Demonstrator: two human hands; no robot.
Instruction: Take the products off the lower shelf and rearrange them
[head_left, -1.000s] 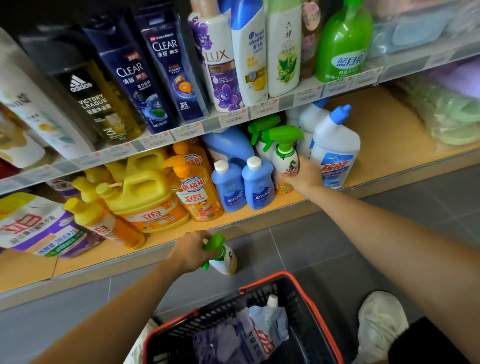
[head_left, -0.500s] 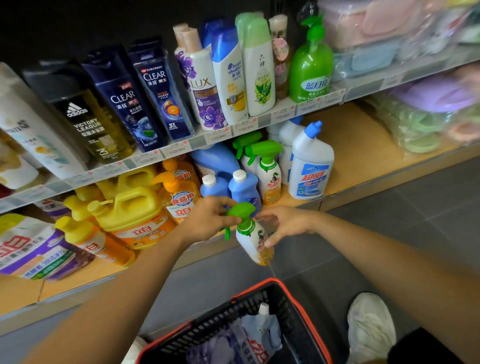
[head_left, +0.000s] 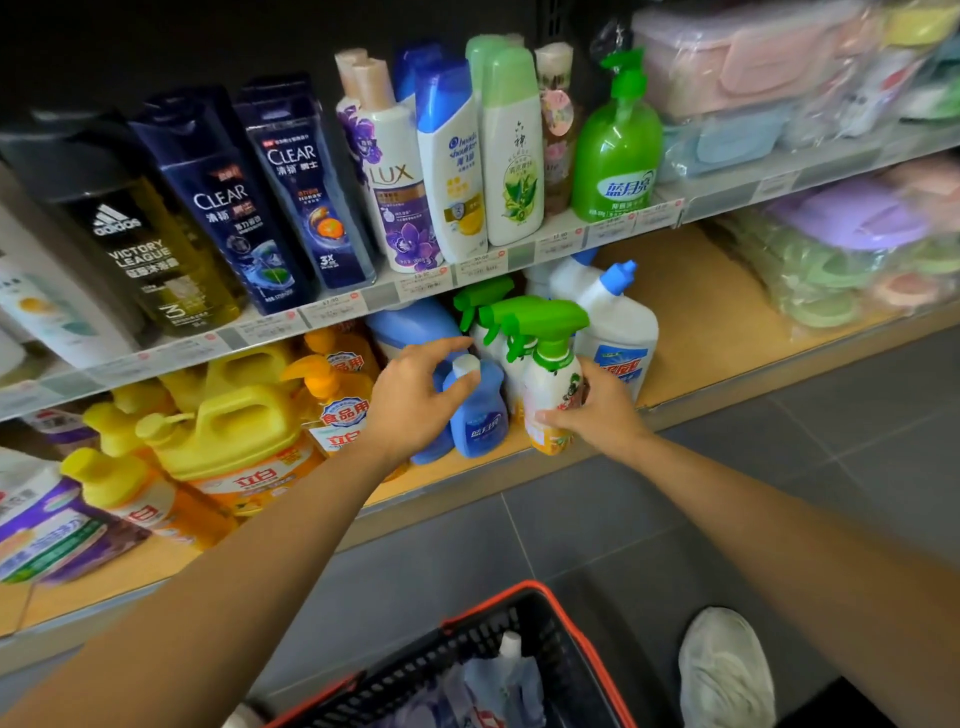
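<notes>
Tipping is the main worry here. The right grip (head_left: 597, 410) is curled round the lower body of the white plastic spray bottle with a green trigger head (head_left: 550, 384), holding it at the front edge of the tan wooden lower shelf (head_left: 717, 322). Whether its base touches the board I cannot tell. The hold sits low on a top-heavy bottle, so a careless release could let it lean forward off the lip. It would then drop towards the black basket with a red rim (head_left: 519, 587) or the grey tiled floor (head_left: 623, 509) below the grip.

Just behind this grip stand two matching green-headed sprayers (head_left: 493, 312) and a white angled-neck cleaner bottle with a blue cap (head_left: 618, 332). The trigger heads crowd together, and a push backward could hook one and topple the row.

The left grip (head_left: 410, 400) is spread, with its fingers arched over the small blue bottle with a white cap (head_left: 480, 415), which stands just beside its thumb. It does not plainly clasp anything. A sideways sweep from there could knock that bottle into the held sprayer, or nudge the orange pump bottle (head_left: 337, 410) on its far side.
</notes>
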